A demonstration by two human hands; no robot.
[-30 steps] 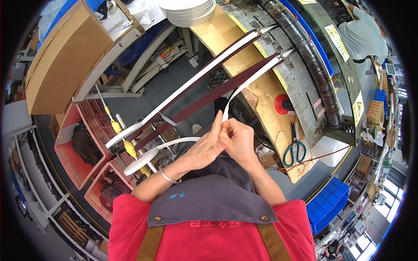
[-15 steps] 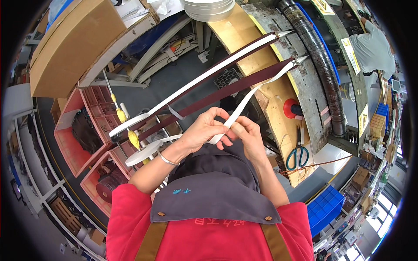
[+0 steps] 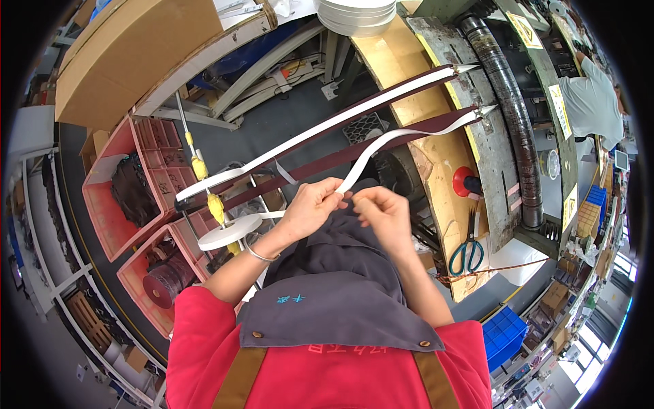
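Note:
My left hand (image 3: 315,208) pinches a narrow white tape (image 3: 371,151) between thumb and fingers. From there the tape curves up and right to a pointed metal guide (image 3: 485,110) over a maroon strip (image 3: 320,161); on its other side it trails toward a flat white tape roll (image 3: 230,232) on a rod with yellow wrapping. Close beside, my right hand (image 3: 383,217) is closed with its fingers curled, apart from the tape; whether anything small is in them is hidden. A second white tape (image 3: 354,112) runs taut on maroon fabric to another metal guide (image 3: 466,68).
Green-handled scissors (image 3: 467,255) and a red spool (image 3: 463,183) lie on the wooden board (image 3: 446,225) to the right. Beyond is a dark wrapped cylinder (image 3: 514,116). Red crates (image 3: 102,204) stand left, a cardboard box (image 3: 136,61) far left. Another person (image 3: 594,102) works at far right.
My right hand has come off the tape and moved slightly away from my left. The tape, taut before, now sags in a loose wave. The view has shifted a little.

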